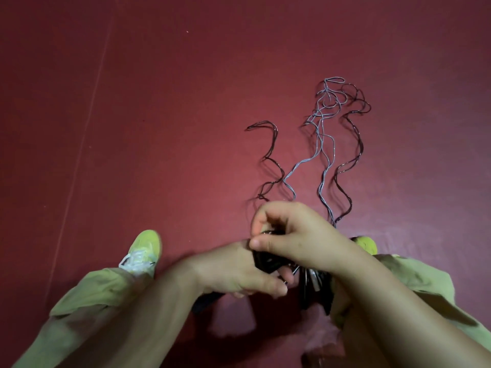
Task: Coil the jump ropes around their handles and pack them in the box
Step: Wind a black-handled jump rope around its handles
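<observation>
Dark red floor (159, 128); ropes (324, 155) trail loose toward 12 o'clock. Your left hand (239, 272) grips black handles (265, 261); right hand (289, 235) pinches rope, probably starting first wrap. Next: wind slack tight. Box unseen.

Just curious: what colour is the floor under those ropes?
Dark red floor, clearest in the head view.

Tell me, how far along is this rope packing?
Barely started, it seems. Nothing looks coiled yet: the dark ropes and grey ropes trail loose and wavy across the red floor. In hand: the left hand grips black handles, and the right hand pinches something at their top, perhaps beginning a wrap. More handles hang below. All coiling remains, and no box is in view.
</observation>
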`<action>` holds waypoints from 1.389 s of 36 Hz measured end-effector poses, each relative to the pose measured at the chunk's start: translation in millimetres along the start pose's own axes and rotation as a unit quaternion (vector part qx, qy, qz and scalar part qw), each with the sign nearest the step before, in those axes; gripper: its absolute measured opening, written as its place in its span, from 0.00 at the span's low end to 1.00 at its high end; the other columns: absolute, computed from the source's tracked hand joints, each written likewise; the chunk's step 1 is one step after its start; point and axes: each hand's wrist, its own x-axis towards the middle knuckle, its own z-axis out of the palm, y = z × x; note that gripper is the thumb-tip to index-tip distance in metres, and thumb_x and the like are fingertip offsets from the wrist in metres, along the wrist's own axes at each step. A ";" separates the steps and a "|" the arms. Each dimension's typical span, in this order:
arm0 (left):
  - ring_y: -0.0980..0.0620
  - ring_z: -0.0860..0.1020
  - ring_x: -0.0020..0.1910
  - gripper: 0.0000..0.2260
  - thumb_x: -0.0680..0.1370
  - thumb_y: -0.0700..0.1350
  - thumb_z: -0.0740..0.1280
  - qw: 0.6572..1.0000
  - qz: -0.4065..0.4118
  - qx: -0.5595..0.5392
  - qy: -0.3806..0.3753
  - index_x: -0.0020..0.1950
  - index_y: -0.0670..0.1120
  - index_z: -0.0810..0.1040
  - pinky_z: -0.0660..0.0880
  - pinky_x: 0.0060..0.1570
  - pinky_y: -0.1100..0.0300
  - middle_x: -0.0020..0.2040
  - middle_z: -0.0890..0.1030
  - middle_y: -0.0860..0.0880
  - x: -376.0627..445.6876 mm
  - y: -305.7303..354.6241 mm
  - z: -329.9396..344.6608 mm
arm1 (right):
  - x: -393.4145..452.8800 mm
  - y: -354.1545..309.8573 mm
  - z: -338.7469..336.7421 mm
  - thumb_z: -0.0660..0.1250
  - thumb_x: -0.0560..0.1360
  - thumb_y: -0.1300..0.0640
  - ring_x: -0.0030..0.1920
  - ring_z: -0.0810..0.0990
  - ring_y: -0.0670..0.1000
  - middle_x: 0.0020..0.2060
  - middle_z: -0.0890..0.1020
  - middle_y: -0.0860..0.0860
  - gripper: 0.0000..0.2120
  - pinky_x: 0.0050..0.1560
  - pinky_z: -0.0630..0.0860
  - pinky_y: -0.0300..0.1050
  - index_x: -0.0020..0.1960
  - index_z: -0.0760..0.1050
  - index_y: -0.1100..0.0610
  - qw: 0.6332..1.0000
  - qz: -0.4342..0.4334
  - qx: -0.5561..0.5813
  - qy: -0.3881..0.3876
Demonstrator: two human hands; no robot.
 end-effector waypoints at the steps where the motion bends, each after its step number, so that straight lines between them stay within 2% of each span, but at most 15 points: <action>1: 0.58 0.63 0.24 0.06 0.76 0.35 0.67 0.999 0.004 -0.034 0.002 0.49 0.44 0.76 0.57 0.23 0.66 0.28 0.73 0.56 -1.3 -0.2 -1.9 | 2.5 1.4 -0.4 0.71 0.73 0.64 0.23 0.75 0.55 0.28 0.77 0.53 0.10 0.24 0.72 0.48 0.38 0.73 0.52 0.999 -0.003 0.030 0.024; 3: 0.59 0.61 0.21 0.07 0.74 0.39 0.68 0.996 0.016 -0.082 0.009 0.50 0.39 0.75 0.55 0.24 0.65 0.23 0.68 0.56 -0.1 -1.9 -5.7 | 6.8 4.8 -1.1 0.71 0.73 0.65 0.20 0.73 0.53 0.27 0.76 0.55 0.09 0.21 0.68 0.41 0.38 0.72 0.57 0.995 0.002 0.085 0.054; 6: 0.59 0.62 0.21 0.10 0.69 0.47 0.70 0.991 0.030 -0.127 0.011 0.47 0.45 0.76 0.57 0.22 0.69 0.25 0.69 0.55 0.2 -1.4 -6.7 | 11.1 11.3 1.1 0.69 0.74 0.66 0.16 0.70 0.49 0.26 0.75 0.58 0.09 0.19 0.65 0.35 0.38 0.71 0.61 0.985 0.037 0.160 0.054; 12: 0.60 0.63 0.21 0.07 0.70 0.45 0.67 0.988 -0.011 -0.152 0.027 0.41 0.46 0.70 0.56 0.21 0.68 0.26 0.71 0.52 1.8 -6.1 -6.4 | 18.9 29.9 6.7 0.75 0.66 0.54 0.30 0.70 0.54 0.27 0.77 0.52 0.11 0.32 0.65 0.48 0.32 0.74 0.52 0.981 0.086 0.158 0.077; 16: 0.59 0.63 0.22 0.05 0.68 0.45 0.68 0.988 -0.030 -0.139 0.060 0.39 0.48 0.71 0.56 0.21 0.68 0.27 0.72 0.52 3.1 -6.3 -9.2 | 19.8 34.7 11.8 0.75 0.66 0.47 0.29 0.66 0.54 0.27 0.72 0.56 0.16 0.29 0.63 0.47 0.30 0.71 0.52 0.978 0.119 0.127 0.111; 18: 0.58 0.64 0.22 0.07 0.68 0.44 0.68 0.987 -0.030 -0.137 0.076 0.42 0.47 0.71 0.57 0.21 0.68 0.29 0.73 0.51 4.0 -6.6 -11.1 | 20.7 34.4 14.6 0.71 0.62 0.38 0.31 0.64 0.55 0.29 0.69 0.57 0.20 0.30 0.62 0.52 0.31 0.70 0.53 0.978 0.127 0.120 0.117; 22: 0.58 0.65 0.22 0.14 0.70 0.40 0.68 0.974 -0.008 -0.193 0.119 0.53 0.47 0.70 0.58 0.20 0.68 0.30 0.74 0.50 2.2 -6.1 -18.6 | 19.1 32.5 14.2 0.60 0.68 0.32 0.31 0.66 0.54 0.30 0.72 0.59 0.30 0.31 0.60 0.50 0.40 0.75 0.62 0.983 0.102 0.132 0.075; 25: 0.57 0.66 0.22 0.27 0.67 0.40 0.66 0.964 0.023 -0.230 0.131 0.65 0.51 0.66 0.58 0.20 0.68 0.29 0.75 0.49 -2.3 -3.7 -27.7 | 17.4 28.6 9.7 0.58 0.73 0.36 0.35 0.67 0.56 0.35 0.75 0.60 0.22 0.32 0.61 0.49 0.44 0.79 0.53 0.984 0.065 0.164 0.027; 29: 0.57 0.67 0.22 0.41 0.66 0.39 0.68 0.965 0.031 -0.222 0.138 0.75 0.55 0.54 0.59 0.20 0.67 0.29 0.76 0.48 -6.4 -1.8 -32.8 | 15.1 30.2 5.1 0.59 0.74 0.41 0.33 0.66 0.55 0.34 0.74 0.59 0.18 0.34 0.63 0.51 0.45 0.76 0.55 0.990 0.038 0.138 0.002; 33: 0.56 0.67 0.23 0.45 0.66 0.40 0.69 0.969 0.025 -0.197 0.150 0.77 0.56 0.51 0.60 0.21 0.66 0.30 0.76 0.48 -4.9 -2.3 -32.7 | 17.4 36.2 7.3 0.58 0.76 0.44 0.30 0.72 0.41 0.30 0.77 0.42 0.11 0.36 0.68 0.40 0.42 0.73 0.49 0.999 0.014 0.024 0.018; 37: 0.56 0.67 0.24 0.45 0.66 0.41 0.69 0.967 0.030 -0.206 0.148 0.77 0.56 0.50 0.59 0.21 0.66 0.29 0.76 0.50 -5.7 -2.1 -31.8 | 20.7 41.9 12.4 0.56 0.74 0.38 0.43 0.81 0.52 0.40 0.83 0.50 0.21 0.41 0.72 0.43 0.47 0.77 0.54 0.999 0.006 -0.031 0.043; 41: 0.57 0.66 0.24 0.47 0.66 0.37 0.76 0.962 0.030 -0.226 0.150 0.77 0.54 0.52 0.60 0.21 0.67 0.29 0.75 0.51 -5.7 -3.6 -31.1 | 21.8 44.9 20.6 0.56 0.71 0.35 0.39 0.80 0.53 0.37 0.82 0.55 0.18 0.40 0.76 0.50 0.39 0.78 0.44 0.994 0.016 -0.031 0.106; 43: 0.57 0.66 0.24 0.45 0.65 0.39 0.74 0.958 0.027 -0.234 0.160 0.77 0.54 0.54 0.60 0.21 0.67 0.29 0.74 0.51 -4.4 -4.9 -30.3 | 22.8 44.5 25.7 0.56 0.69 0.32 0.33 0.76 0.51 0.34 0.81 0.56 0.20 0.38 0.76 0.54 0.36 0.77 0.45 0.988 0.036 -0.051 0.138; 46: 0.57 0.66 0.24 0.34 0.68 0.44 0.75 0.957 0.028 -0.230 0.175 0.70 0.56 0.63 0.60 0.21 0.67 0.30 0.73 0.52 -2.7 -5.2 -28.0 | 23.1 44.9 29.7 0.55 0.67 0.30 0.28 0.71 0.55 0.31 0.78 0.60 0.31 0.33 0.75 0.57 0.36 0.72 0.59 0.981 0.062 -0.075 0.166; 50: 0.57 0.66 0.24 0.17 0.74 0.54 0.66 0.962 0.040 -0.156 0.222 0.60 0.50 0.69 0.60 0.21 0.67 0.31 0.74 0.52 0.1 -3.6 -25.6 | 21.9 43.8 29.6 0.61 0.76 0.38 0.26 0.63 0.45 0.20 0.65 0.47 0.26 0.30 0.64 0.48 0.28 0.63 0.55 0.976 0.074 -0.090 0.185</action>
